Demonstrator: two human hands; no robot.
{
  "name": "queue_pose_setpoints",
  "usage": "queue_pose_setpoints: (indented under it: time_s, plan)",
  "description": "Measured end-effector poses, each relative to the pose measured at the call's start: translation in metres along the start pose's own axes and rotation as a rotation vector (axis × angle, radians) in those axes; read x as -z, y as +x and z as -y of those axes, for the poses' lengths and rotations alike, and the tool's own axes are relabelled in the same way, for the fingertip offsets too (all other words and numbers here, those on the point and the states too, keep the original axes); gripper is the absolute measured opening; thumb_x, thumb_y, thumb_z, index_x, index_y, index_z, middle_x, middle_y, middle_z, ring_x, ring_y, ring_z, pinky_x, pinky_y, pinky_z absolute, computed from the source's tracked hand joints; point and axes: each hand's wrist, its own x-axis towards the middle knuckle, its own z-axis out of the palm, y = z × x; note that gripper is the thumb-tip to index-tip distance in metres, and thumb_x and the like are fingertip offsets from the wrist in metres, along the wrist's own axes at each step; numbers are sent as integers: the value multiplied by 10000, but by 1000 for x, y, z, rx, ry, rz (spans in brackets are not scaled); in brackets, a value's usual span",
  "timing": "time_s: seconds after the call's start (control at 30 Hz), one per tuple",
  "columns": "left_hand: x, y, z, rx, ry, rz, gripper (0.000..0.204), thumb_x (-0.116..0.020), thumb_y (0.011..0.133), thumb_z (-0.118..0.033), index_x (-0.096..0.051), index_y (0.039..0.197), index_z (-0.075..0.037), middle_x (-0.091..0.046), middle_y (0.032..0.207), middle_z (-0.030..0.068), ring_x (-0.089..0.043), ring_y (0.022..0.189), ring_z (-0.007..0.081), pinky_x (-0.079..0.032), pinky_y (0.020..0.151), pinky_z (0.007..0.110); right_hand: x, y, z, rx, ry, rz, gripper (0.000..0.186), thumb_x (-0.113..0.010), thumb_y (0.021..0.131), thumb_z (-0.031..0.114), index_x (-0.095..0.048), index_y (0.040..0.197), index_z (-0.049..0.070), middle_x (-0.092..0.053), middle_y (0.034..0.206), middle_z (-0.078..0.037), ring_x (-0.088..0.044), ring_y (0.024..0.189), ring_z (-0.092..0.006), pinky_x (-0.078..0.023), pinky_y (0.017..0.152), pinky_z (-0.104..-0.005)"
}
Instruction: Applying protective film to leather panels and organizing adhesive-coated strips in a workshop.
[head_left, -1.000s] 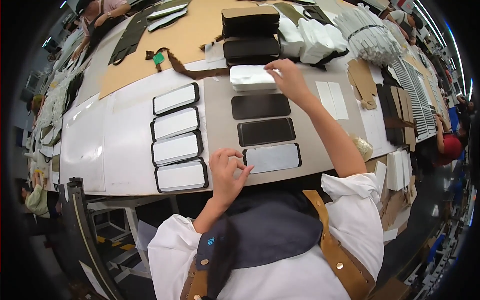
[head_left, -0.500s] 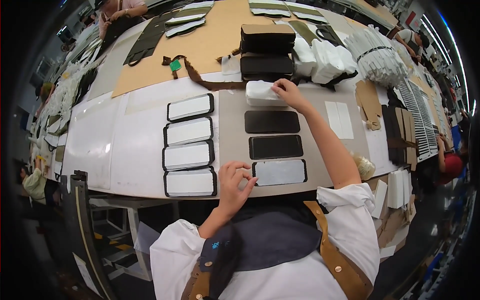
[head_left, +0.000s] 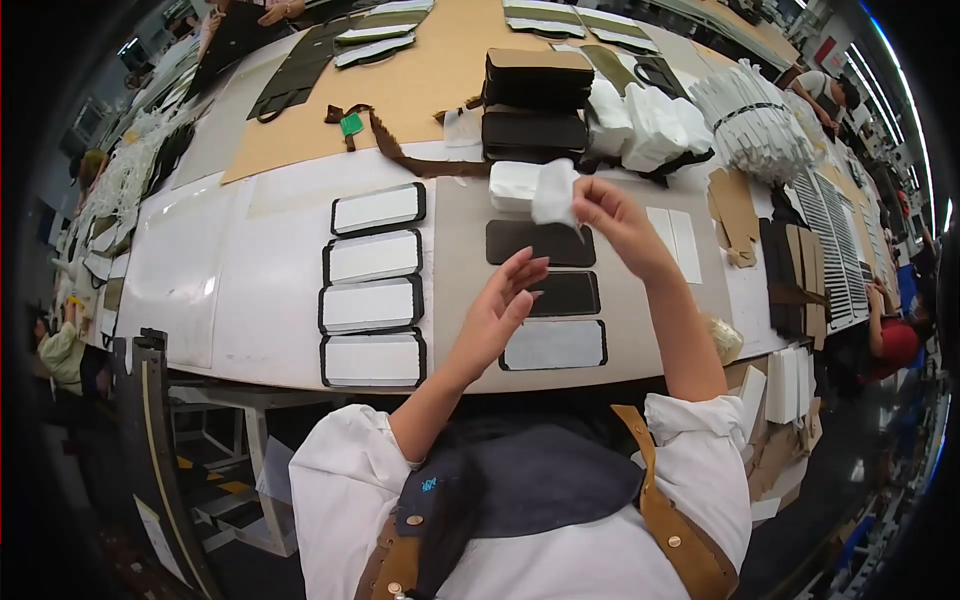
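My right hand (head_left: pixel 622 232) is raised over the middle of the table, pinching a thin white sheet (head_left: pixel 553 194) by its edge. Beside that sheet lies a stack of white sheets (head_left: pixel 510 186). My left hand (head_left: pixel 496 312) hovers with fingers apart, close to two dark rectangular panels (head_left: pixel 520 238); it partly covers the lower panel (head_left: pixel 574 294). Nearest me lies a dark-edged panel with a pale grey-white face (head_left: pixel 553 344). To the left, several black-edged panels with white tops (head_left: pixel 374 306) form a column.
Behind the white stack stand piles of dark folded pieces (head_left: pixel 536 130). White bundles (head_left: pixel 655 125) and strapped white strips (head_left: pixel 763 125) sit at the back right. A brown strip (head_left: pixel 410 160) crosses the far side. Other people work around the table.
My right hand has lifted a white sheet off the stack and drawn it toward me and to the right. My left hand has moved up and right, toward the dark panels.
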Motion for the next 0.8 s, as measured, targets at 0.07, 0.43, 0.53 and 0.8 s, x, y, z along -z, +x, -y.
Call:
queue_pose_setpoints:
  time_s: [0.07,0.43,0.53,0.8]
  plan:
    - [0,11,5,102,-231,-26,527,-573,1074,-369,-472,1454,-19,-623,1343,121,-595,1260,223,-458,1074,382,-29,-22,12,35,-268,79,111,-631,1038,172,-574,1042,78,-542,970,31,-508,891,-80,-430,822,-245]
    - [-11,12,-32,241,-357,-81,419,-678,1021,-284,-558,1329,-27,-673,1221,55,-647,1114,123,-515,982,309,-53,-83,-48,-132,591,-169,642,-634,1023,462,-457,1440,7,-589,1347,-103,-555,1293,-214,-457,1065,-378]
    - [-5,11,-26,240,-380,-82,424,-692,1011,-271,-556,1332,-28,-671,1223,60,-643,1111,119,-521,977,318,-58,-94,-53,-304,843,-33,548,-641,1018,443,-565,1374,33,-660,1266,-95,-618,1137,-184,-517,952,-378]
    - [8,6,-10,167,278,-163,310,-698,1000,-237,-639,1181,8,-704,996,44,-674,879,104,-557,787,291,-42,-105,-40,-149,-49,-397,110,-690,990,110,-631,964,20,-624,755,22,-559,651,-48,-452,590,-218]
